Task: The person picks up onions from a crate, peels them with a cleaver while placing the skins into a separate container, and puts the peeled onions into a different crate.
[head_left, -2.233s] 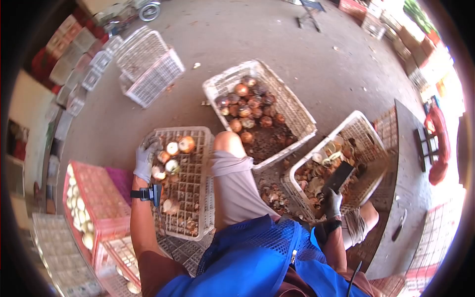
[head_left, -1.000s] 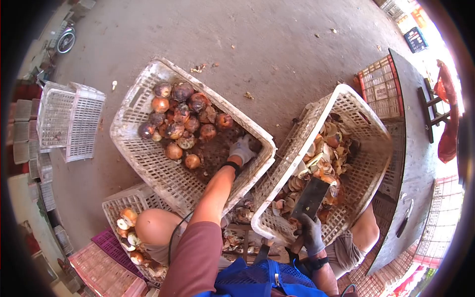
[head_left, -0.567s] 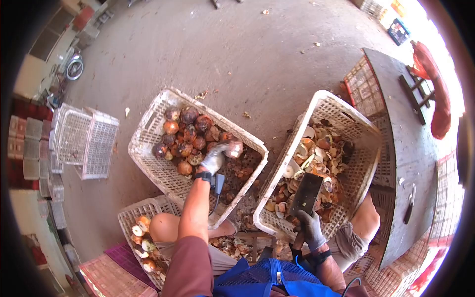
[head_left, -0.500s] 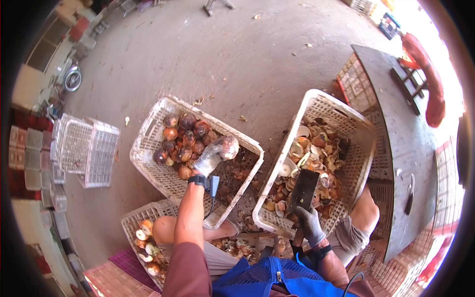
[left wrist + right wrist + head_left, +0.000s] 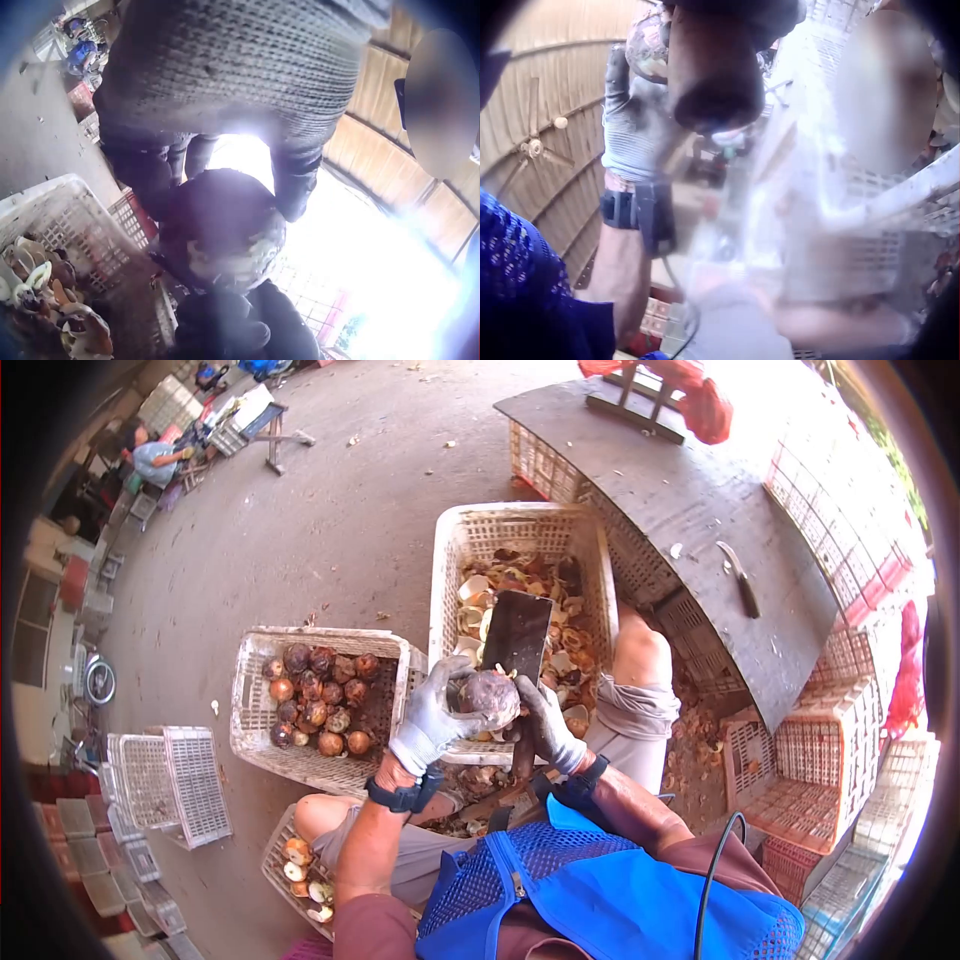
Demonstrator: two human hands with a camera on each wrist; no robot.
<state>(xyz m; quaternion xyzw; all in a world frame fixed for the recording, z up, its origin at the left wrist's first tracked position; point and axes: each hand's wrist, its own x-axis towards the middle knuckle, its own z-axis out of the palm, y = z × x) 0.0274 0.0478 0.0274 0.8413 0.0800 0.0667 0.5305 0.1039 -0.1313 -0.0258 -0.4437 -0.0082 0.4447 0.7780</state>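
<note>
In the head view my gloved left hand point(image 5: 430, 718) grips a dark-skinned onion point(image 5: 490, 698) from its left side, above the near rim of the peel basket. My gloved right hand point(image 5: 550, 725) holds a cleaver point(image 5: 518, 632) with a wide dark blade pointing away from me; its fingertips come right up to the onion's right side. The left wrist view shows the onion point(image 5: 225, 225) between the fingers of both gloves. The cleaver's round wooden handle point(image 5: 714, 82) sticks out below the right hand in the right wrist view.
A white basket point(image 5: 450, 560) of peels stands ahead, and a basket point(image 5: 300, 762) of unpeeled onions is left of it. Trimmed onions point(image 5: 297, 852) lie in a crate beside the left knee. On the dark tabletop point(image 5: 640, 490) at right lies a knife point(image 5: 742, 582). A person point(image 5: 155, 458) sits far left.
My left hand has taken an onion from the onion basket and carried it right, to my right hand. The right hand still holds the cleaver. The head view has turned right.
</note>
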